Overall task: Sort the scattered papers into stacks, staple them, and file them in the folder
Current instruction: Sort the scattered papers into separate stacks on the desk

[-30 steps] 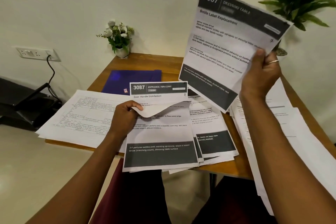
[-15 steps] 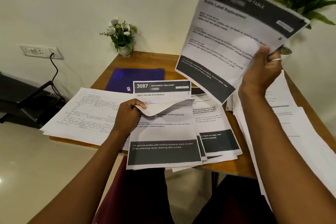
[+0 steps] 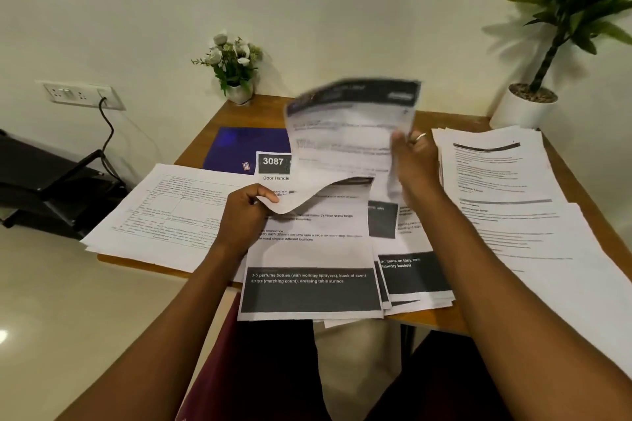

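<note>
Mid-sort: our right grip (image 3: 415, 164) holds a dark-banded white sheet (image 3: 349, 133), left grip (image 3: 246, 212) pinches a second sheet (image 3: 294, 203); stapling, filing remain.

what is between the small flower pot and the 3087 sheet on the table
In the head view, the blue folder lies flat between the small flower pot and the 3087 sheet, with a strip of bare table just behind it.
</note>
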The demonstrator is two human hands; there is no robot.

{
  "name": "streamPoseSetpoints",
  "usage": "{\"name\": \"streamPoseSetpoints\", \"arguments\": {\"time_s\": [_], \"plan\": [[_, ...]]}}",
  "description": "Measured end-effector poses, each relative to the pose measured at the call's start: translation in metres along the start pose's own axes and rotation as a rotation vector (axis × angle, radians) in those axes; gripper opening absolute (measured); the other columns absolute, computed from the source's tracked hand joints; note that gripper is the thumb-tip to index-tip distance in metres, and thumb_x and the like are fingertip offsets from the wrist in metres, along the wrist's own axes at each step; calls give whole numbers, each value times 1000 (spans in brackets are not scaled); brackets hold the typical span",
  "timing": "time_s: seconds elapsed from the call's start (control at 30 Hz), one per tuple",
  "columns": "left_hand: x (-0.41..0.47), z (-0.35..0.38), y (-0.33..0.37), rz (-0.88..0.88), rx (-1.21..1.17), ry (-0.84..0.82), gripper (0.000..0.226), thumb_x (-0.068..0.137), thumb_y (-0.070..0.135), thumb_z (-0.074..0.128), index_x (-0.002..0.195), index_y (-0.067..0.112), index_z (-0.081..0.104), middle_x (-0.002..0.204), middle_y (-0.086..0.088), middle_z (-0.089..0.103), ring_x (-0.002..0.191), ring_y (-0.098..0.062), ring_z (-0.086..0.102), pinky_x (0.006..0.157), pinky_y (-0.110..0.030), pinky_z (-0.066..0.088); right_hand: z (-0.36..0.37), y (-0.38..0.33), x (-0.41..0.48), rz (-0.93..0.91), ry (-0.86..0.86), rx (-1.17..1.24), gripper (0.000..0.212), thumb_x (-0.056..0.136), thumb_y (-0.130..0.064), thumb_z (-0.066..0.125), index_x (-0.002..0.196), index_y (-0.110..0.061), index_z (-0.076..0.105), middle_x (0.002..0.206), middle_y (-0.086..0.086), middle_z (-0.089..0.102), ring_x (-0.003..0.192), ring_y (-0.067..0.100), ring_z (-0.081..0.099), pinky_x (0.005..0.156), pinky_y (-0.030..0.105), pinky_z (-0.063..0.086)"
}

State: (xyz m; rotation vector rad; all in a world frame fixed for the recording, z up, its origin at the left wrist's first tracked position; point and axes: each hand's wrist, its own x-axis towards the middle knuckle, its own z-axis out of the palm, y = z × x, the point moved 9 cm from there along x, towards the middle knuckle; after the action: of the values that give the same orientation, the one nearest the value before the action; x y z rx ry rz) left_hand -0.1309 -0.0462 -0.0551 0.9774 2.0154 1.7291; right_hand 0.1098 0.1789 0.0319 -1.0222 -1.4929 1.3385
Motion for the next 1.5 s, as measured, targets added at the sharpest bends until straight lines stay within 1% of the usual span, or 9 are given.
{"name": "streamPoseSetpoints", "arguments": {"time_s": [0.17,0.23,0.33,0.5,0.6,0.83,1.03,1.23,1.5], "plan": [[-2,2,3,-28,-44,21,33,91,-10,61,78,20,71,72,15,71,64,-3,62,56,-14,45,29,30,-5,114,-176,-145,22,105,-22,54,123,-15,63,113,-5,70,92,5,64,71,19,51],[-4,3,7,-23,-19,6,24,94,-1,60,92,19,73,75,11,73,58,-11,63,53,-25,50,38,40,-9,166,-240,-167,19,105,-22,54,119,-18,65,107,-4,74,87,12,70,72,28,57],[-7,4,5,-86,-60,3,15,99,13,62,105,22,73,94,4,79,80,-25,75,68,-41,61,49,61,-21,310,-336,-55,13,101,-19,61,111,-21,70,94,4,79,77,25,74,67,38,58],[-7,-1,3,-101,-36,56,14,101,24,62,99,16,72,90,-3,78,78,-28,75,68,-48,61,50,74,-40,402,-410,52,22,100,-7,56,107,-20,73,98,6,79,82,24,76,69,36,61],[-6,0,1,-95,14,63,18,101,24,61,95,10,70,80,0,75,64,-21,71,57,-41,57,47,83,-46,431,-402,94,24,101,-7,54,114,-16,72,103,9,78,99,32,74,92,49,58],[-5,1,-3,-92,52,33,17,101,30,61,104,20,73,92,1,78,79,-22,76,73,-52,63,41,94,-55,452,-397,98,26,104,-12,51,118,-21,70,108,8,77,111,36,69,102,57,50],[-5,0,1,-53,77,51,18,101,30,61,111,21,74,96,4,78,85,-16,75,76,-42,63,37,93,-59,365,-393,127,28,100,-21,62,129,-21,65,108,2,78,97,23,75,73,35,61],[-4,0,3,-34,96,59,15,102,27,61,109,22,73,96,7,77,83,-11,74,70,-30,62,27,95,-56,237,-330,191,73,87,-28,79,148,-46,42,135,-5,65,116,18,68,89,49,60],[-5,1,3,-43,93,51,15,102,28,61,112,23,71,99,10,76,83,-10,75,64,-23,60,24,95,-60,210,-338,207,52,87,-22,79,133,-37,60,133,-4,67,117,19,68,87,48,61]]}}
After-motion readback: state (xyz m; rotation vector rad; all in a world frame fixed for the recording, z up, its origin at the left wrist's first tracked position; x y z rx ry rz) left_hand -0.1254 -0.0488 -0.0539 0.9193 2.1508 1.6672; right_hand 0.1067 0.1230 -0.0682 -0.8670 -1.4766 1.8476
